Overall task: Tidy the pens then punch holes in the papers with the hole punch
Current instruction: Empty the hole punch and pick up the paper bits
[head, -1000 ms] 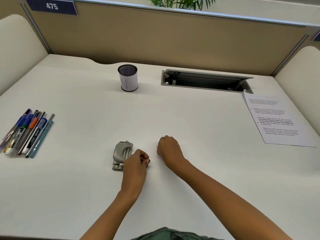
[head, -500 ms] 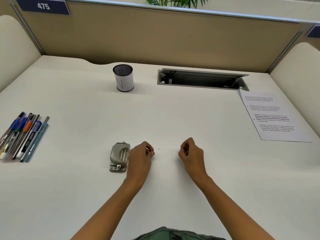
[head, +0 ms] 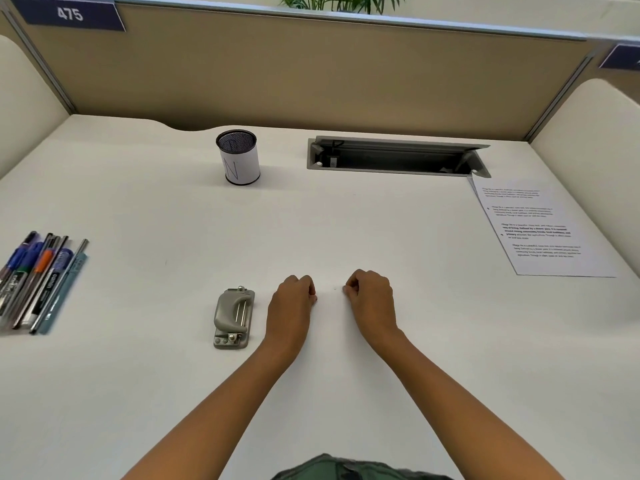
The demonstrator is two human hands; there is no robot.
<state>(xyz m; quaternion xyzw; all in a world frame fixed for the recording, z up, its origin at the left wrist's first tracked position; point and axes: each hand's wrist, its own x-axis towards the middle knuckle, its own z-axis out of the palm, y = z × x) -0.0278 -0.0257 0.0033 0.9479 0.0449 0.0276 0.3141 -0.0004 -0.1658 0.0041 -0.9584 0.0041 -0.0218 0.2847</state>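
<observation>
Head view: you look down on both your hands, set close together near the middle of the worktop (head: 346, 220).
Left hand (head: 292, 303): it is curled into a fist, knuckles up, and rests on the worktop. It holds nothing. It sits just beside the hole punch without touching it.
Right hand (head: 372, 299): it is curled the same way and is empty too. A small gap separates it from the left.
Why they sit so: this reads as a neutral resting pose, since neither hand reaches for anything.
Hole punch (head: 232, 317): it lies flat with its lever down and its long side pointing away from you. It is probably parked centrally so it is within easy reach for the second step.
Pens (head: 38, 282): they lie side by side in a loose row at the left edge, well apart from both hands. None is in the cup, so the tidying looks not yet begun.
Pen cup (head: 238, 157): this mesh cup stands upright on the far side, wrapped in white paper marked N. It appears empty and is the likely home for the pens.
Papers (head: 543, 230): they lie flat at the far right, printed side up, with the top corner at the cable hatch (head: 398, 157). They are well apart from the punch, and you cannot tell how many sheets there are.
Next move: your left hand is on the pens' side, so it suits the gathering.
Watch for: round barrels may roll if you scoop them up all at once.
</observation>
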